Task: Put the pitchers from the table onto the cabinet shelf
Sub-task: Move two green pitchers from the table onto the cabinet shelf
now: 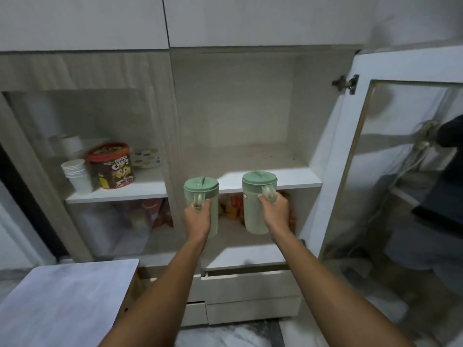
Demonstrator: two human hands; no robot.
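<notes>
Two green pitchers [201, 196] [255, 196] held by handles, snack packets [234, 205] behind hidden

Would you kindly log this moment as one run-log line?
left hand: holds left pitcher | right hand: holds right pitcher | both: before shelf, unplaced

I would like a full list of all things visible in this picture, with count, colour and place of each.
pitchers: 2, pale green with green lids; the left pitcher and the right pitcher are held by their handles in front of the shelf edge
cabinet shelf: 1, white, open right compartment
Choco Chips tin: 1, brown with red lid, left shelf
paper cups: 1 stack, white, left of the tin
dotted box: 1, white, behind the tin
snack packets: several, orange, lower shelf
glass door: 1, white frame, open at right
drawers: white, below
table: 1, grey, lower left
left hand: grips left pitcher
right hand: grips right pitcher
</notes>
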